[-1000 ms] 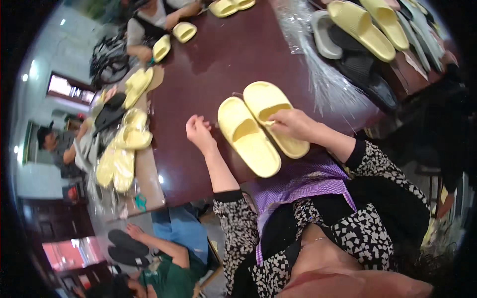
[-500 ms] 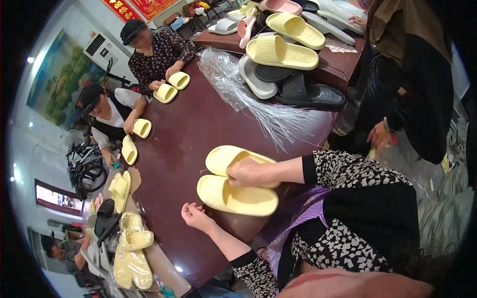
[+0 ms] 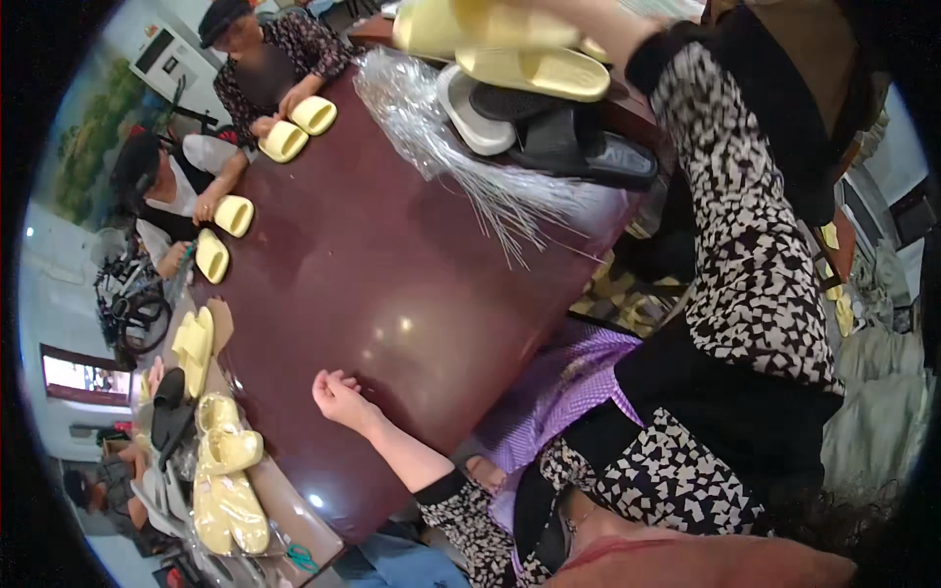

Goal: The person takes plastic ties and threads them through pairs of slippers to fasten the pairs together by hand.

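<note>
At the top edge my right hand (image 3: 557, 8) is partly cut off by the picture. It is closed on a pair of yellow slippers (image 3: 461, 27), smeared by motion, over the pile at the far end of the table. Just below them lies another yellow slipper (image 3: 534, 73). My left hand (image 3: 338, 394) hovers at the near left part of the dark red table (image 3: 363, 284). Its fingers are loosely bent and hold nothing. Black slippers (image 3: 559, 137) and a grey slipper (image 3: 475, 113) lie under the pile's yellow ones.
Clear plastic bags (image 3: 407, 108) and a bundle of thin white strips (image 3: 510, 211) lie beside the pile. Two people across the table handle yellow slippers (image 3: 284, 140). At the left, bagged yellow slippers (image 3: 230, 500) lie near teal scissors (image 3: 302, 557). A person in dark clothes stands at the right.
My right hand has lifted the pair of yellow slippers off the table in front of me and carried it far forward to the pile. My left hand stays low, empty. The whole view has shifted.
</note>
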{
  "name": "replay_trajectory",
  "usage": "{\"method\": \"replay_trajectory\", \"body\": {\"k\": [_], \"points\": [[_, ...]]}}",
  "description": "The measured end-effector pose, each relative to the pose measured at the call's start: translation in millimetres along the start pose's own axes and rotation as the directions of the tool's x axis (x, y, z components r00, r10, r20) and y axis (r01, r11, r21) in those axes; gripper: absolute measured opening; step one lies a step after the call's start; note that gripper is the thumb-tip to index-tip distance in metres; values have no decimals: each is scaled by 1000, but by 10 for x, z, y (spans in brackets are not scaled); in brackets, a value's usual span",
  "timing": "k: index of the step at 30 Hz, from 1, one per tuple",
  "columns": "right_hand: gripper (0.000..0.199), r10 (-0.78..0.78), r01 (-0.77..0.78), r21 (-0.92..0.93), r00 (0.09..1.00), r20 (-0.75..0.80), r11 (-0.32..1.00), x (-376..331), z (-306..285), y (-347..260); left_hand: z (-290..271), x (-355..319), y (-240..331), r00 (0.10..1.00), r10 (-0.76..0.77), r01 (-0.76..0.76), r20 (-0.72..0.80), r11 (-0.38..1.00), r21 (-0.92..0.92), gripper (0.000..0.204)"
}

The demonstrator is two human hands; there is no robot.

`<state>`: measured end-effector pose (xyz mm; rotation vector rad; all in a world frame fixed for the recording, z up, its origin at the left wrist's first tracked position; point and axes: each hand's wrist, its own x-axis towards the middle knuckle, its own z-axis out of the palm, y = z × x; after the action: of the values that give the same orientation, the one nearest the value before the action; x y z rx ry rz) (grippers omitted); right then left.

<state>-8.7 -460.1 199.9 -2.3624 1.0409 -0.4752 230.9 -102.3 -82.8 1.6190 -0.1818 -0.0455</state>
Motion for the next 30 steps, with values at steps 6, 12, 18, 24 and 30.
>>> {"method": "replay_trajectory", "body": {"k": [6, 12, 18, 24, 30], "points": [[20, -448, 58, -576, 693, -565, 816, 1155, -603, 1264, -70, 5, 106, 999, 31, -28, -42, 998, 53, 14], [23, -331, 342, 92, 937, -114, 935, 151, 857, 1145, -22, -13, 22, 1000, 4, -3, -28, 1000, 30, 14], [24, -392, 395, -5, 915, 98, 919, -90, 1880, 1160, 45, -66, 53, 1000, 15, -16, -21, 999, -35, 13], [22, -304, 301, 74, 952, 27, 951, -78, 2217, 1226, 114, -54, -22, 999, 30, -27, 37, 997, -71, 14], [21, -358, 343, 295, 934, -2, 892, -299, 2249, 941, 144, -208, 214, 993, 65, -71, 97, 996, 58, 15]]}}
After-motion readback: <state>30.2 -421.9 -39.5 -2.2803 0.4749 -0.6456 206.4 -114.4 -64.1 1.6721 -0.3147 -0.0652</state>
